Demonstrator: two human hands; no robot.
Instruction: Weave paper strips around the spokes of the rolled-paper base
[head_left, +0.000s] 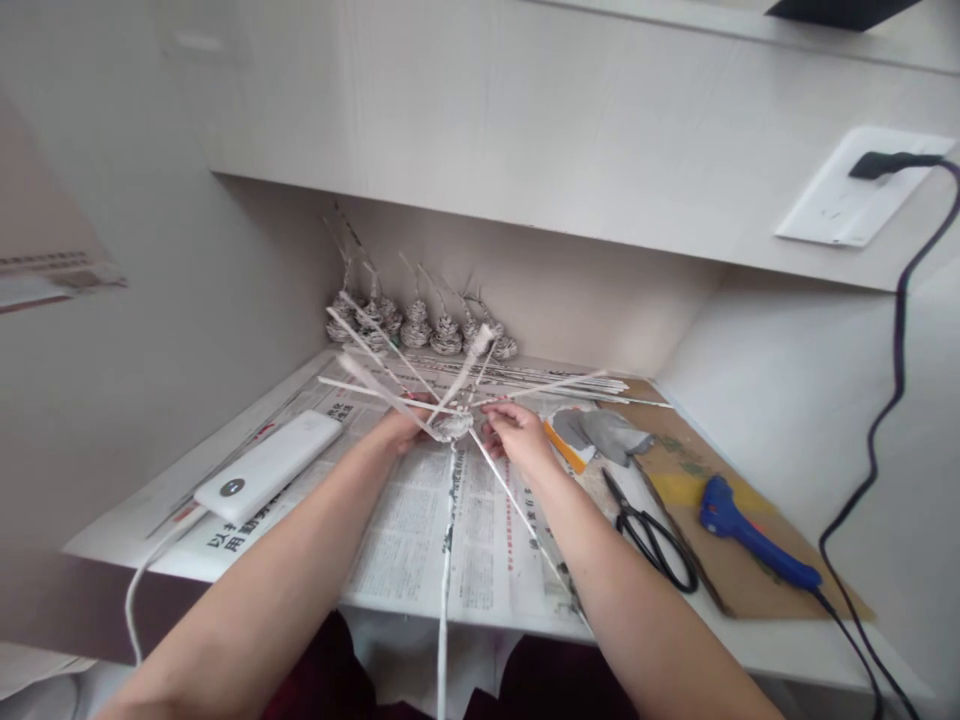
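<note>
Over the middle of the newspaper-covered desk is a small round weave of rolled paper strips (454, 427), its long ends sticking out on every side. One end runs down toward me past the desk's front edge. My left hand (409, 425) closes on the left side of the weave, its fingers partly behind the strips. At the right side, my right hand (514, 432) has its thumb and fingertips pinched together by a strip close to the centre.
Several woven gourd shapes (416, 325) stand against the back wall, with loose paper sticks (540, 375) before them. A white power bank (270, 465) lies left. Scissors (649, 535), grey gloves (604, 435) and a blue glue gun (757, 535) on cardboard (750, 590) are right.
</note>
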